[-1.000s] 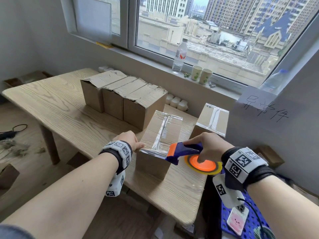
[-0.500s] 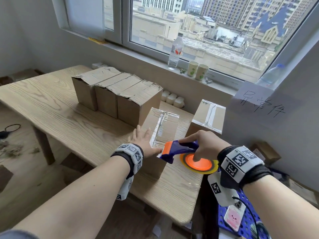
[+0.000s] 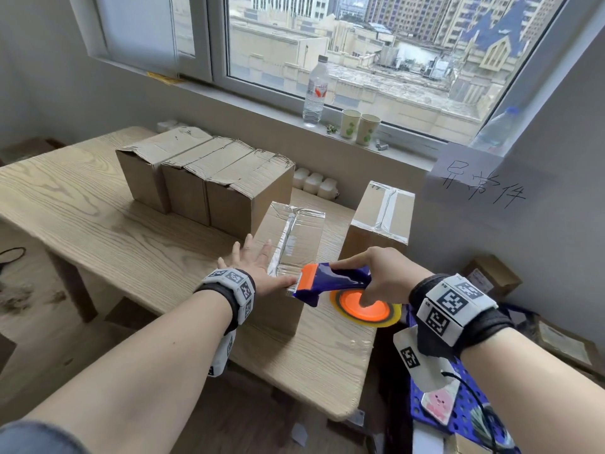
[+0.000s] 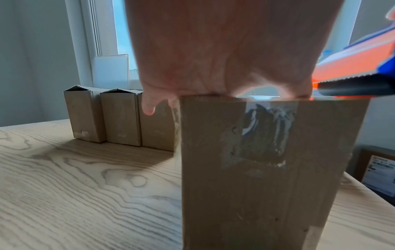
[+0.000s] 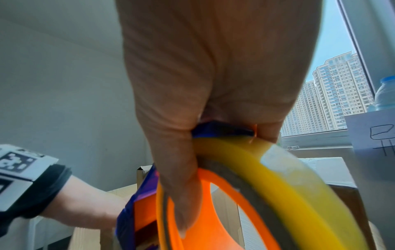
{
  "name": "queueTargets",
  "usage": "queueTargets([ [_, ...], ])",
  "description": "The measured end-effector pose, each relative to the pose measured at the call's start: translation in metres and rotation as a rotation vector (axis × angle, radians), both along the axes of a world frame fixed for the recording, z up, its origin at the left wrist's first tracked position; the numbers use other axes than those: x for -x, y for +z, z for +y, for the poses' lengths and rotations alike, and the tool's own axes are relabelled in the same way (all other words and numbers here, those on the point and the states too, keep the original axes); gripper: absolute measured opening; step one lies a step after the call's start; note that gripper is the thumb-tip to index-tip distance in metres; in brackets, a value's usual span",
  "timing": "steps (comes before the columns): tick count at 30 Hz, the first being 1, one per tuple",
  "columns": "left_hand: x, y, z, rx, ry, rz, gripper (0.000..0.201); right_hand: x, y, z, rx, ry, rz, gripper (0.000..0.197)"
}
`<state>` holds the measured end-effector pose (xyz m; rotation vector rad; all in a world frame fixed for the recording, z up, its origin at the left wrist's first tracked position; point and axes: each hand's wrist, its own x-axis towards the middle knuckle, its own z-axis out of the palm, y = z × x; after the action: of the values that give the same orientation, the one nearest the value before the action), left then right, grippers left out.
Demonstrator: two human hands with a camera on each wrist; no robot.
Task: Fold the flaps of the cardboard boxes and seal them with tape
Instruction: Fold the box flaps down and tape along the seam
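A cardboard box [image 3: 296, 244] stands near the table's front right corner, with clear tape along its top seam and down its front face [image 4: 267, 169]. My left hand [image 3: 258, 262] lies flat on the box top's left side, fingers spread, thumb by the near edge. My right hand [image 3: 383, 273] grips a blue and orange tape dispenser [image 3: 330, 280] with a yellow roll [image 5: 288, 177]. The dispenser's toothed orange blade [image 4: 352, 67] sits at the near top edge of the box. Three boxes with folded, untaped flaps [image 3: 203, 178] stand in a row behind. A taped box [image 3: 383, 217] stands to the right.
The wooden table [image 3: 98, 224] ends just right of the boxes, close to a wall with a handwritten paper note [image 3: 481, 185]. A water bottle [image 3: 316, 90] and two paper cups [image 3: 360, 126] stand on the sill. A blue pegboard [image 3: 465, 421] and cartons [image 3: 491, 276] lie lower right.
My left hand has opened from a curled hold at the box's near corner to lying flat with spread fingers on the top. The dispenser has stayed at the near edge.
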<state>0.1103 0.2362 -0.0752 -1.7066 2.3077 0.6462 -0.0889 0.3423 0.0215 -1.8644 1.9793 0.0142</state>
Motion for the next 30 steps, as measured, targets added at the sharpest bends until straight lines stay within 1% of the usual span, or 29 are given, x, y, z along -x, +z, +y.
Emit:
queueTargets([
  [5, 0.001, -0.001, 0.000, -0.003, 0.017, 0.012, 0.101, 0.017, 0.003, 0.011, 0.004, 0.007, 0.035, 0.080],
  [9, 0.001, -0.002, -0.002, -0.016, 0.017, 0.011, 0.102, 0.046, 0.005, 0.029, -0.040, -0.037, 0.051, 0.081],
  [11, 0.001, -0.003, -0.003, -0.019, 0.020, 0.014, 0.102, 0.051, 0.001, 0.033, -0.062, -0.061, 0.051, 0.081],
  [18, 0.001, -0.003, -0.004, -0.028, 0.032, 0.038, 0.102, 0.027, -0.034, 0.008, -0.083, -0.055, 0.113, 0.086],
  [26, 0.000, -0.005, -0.003, -0.019, 0.027, 0.056, 0.102, 0.007, -0.040, -0.009, -0.075, -0.017, 0.126, 0.084],
  [30, 0.002, -0.004, -0.003, -0.023, 0.021, 0.058, 0.103, 0.005, -0.043, -0.010, -0.068, -0.049, 0.087, 0.078],
])
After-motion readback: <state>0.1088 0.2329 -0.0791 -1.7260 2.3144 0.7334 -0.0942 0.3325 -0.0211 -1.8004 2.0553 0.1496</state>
